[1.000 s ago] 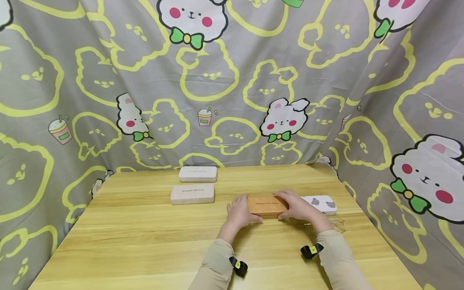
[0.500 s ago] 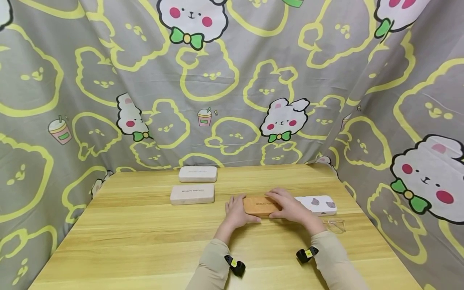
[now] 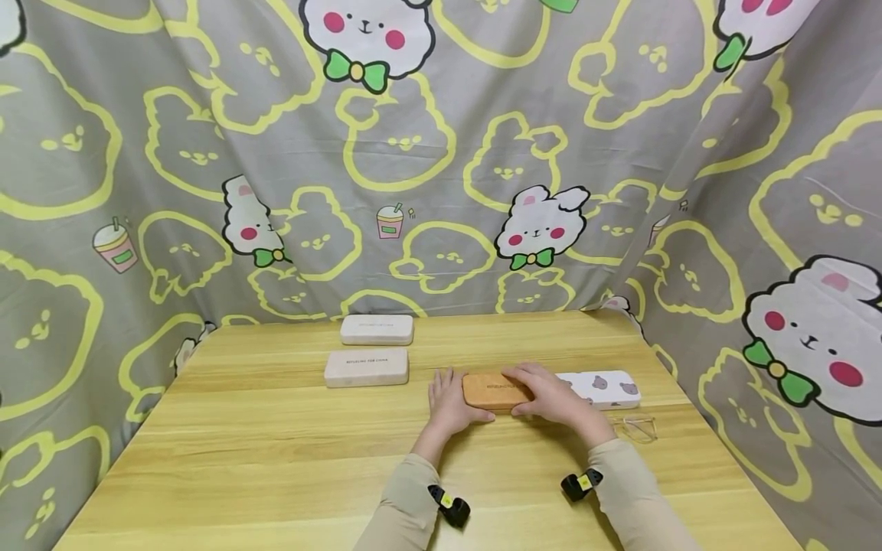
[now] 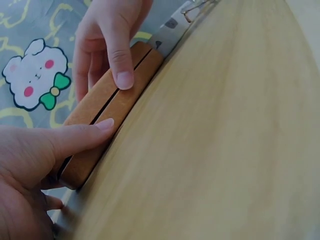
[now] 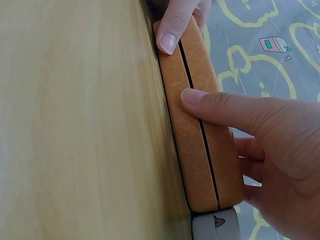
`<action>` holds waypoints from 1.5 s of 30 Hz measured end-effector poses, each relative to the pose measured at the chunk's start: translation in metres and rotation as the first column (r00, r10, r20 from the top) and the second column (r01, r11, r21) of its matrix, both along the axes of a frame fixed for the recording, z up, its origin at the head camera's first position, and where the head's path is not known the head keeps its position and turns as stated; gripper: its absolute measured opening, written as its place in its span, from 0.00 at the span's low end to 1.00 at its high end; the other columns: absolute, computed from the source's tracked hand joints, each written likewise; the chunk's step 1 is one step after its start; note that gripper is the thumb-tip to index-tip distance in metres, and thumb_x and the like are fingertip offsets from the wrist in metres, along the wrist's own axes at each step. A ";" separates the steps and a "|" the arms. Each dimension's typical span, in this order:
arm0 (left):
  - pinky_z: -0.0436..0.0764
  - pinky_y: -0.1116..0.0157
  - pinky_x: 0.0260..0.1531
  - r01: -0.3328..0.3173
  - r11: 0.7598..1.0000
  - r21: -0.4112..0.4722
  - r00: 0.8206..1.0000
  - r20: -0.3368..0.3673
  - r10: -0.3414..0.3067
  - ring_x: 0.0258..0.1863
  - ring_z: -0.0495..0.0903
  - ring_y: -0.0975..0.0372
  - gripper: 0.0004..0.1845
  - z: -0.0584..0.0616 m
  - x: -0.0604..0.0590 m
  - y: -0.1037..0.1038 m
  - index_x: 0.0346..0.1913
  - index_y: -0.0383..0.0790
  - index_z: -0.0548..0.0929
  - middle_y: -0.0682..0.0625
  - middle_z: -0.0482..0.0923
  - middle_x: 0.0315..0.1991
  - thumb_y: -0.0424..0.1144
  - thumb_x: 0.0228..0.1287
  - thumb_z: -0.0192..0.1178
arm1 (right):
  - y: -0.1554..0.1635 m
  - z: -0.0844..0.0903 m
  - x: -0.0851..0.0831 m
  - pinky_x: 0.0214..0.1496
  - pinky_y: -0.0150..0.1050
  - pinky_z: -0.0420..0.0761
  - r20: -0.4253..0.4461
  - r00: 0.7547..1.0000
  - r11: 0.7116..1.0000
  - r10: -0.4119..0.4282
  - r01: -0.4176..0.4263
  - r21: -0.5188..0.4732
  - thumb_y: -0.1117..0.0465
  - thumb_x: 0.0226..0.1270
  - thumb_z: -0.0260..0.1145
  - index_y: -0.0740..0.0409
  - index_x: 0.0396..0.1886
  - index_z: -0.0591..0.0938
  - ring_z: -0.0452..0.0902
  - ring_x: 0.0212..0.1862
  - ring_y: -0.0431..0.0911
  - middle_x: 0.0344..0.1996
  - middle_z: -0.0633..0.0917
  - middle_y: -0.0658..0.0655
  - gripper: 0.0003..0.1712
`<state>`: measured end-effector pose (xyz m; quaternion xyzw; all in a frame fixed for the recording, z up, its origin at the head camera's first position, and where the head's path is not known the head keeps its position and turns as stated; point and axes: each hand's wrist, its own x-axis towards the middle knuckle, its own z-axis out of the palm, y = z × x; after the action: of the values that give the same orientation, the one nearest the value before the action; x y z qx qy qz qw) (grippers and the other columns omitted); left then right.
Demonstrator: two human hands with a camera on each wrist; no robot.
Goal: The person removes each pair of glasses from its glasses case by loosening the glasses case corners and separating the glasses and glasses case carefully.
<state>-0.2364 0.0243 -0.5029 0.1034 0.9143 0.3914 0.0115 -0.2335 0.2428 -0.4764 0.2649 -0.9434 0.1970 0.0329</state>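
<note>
An orange glasses case point(image 3: 482, 392) with small dark lettering lies on the table, its lid down; a thin dark seam runs along its front. My left hand point(image 3: 451, 405) grips its left end, the thumb on the front side in the left wrist view. Around its right part is my right hand point(image 3: 549, 394), thumb at the front near the seam and fingers over the top and behind. Just past its right end sits a white case with grey bear prints point(image 3: 606, 389), partly behind the right hand. A pair of thin-framed glasses point(image 3: 639, 428) rests in front of that white case.
Two pale cases stand to the left: a beige one with lettering point(image 3: 367, 368) and a whiter one point(image 3: 377, 330) behind it. The wooden table point(image 3: 276, 474) ends at a patterned grey curtain point(image 3: 441, 176) at the back and sides.
My right hand has moved left along the orange case, uncovering more of the bear-print case. My left hand has shifted slightly left. The orange case appears to lie in the same place.
</note>
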 end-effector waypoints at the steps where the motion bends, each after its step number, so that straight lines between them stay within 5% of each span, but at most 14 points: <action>1: 0.44 0.37 0.72 -0.003 1.000 -0.001 1.000 0.000 0.003 0.75 0.44 0.34 0.51 0.000 0.000 0.000 0.66 0.31 0.68 0.30 0.55 0.73 0.48 0.39 0.80 | 0.000 0.000 0.000 0.63 0.61 0.73 0.005 1.000 1.000 -0.001 0.001 -0.002 0.54 0.53 0.77 0.59 0.66 0.73 0.70 0.64 0.63 0.61 0.76 0.66 0.41; 45: 0.44 0.41 0.74 -0.029 0.999 -0.014 0.999 0.017 0.029 0.76 0.43 0.37 0.53 -0.005 0.000 0.000 0.68 0.30 0.66 0.33 0.54 0.75 0.52 0.40 0.79 | 0.003 0.010 0.004 0.69 0.61 0.67 0.058 0.997 0.996 0.055 -0.058 0.062 0.50 0.67 0.64 0.63 0.70 0.69 0.64 0.70 0.65 0.68 0.69 0.71 0.36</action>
<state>-0.2361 0.0244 -0.5078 0.0867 0.9183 0.3860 0.0144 -0.2294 0.2453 -0.4665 0.2867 -0.9419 0.1751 -0.0078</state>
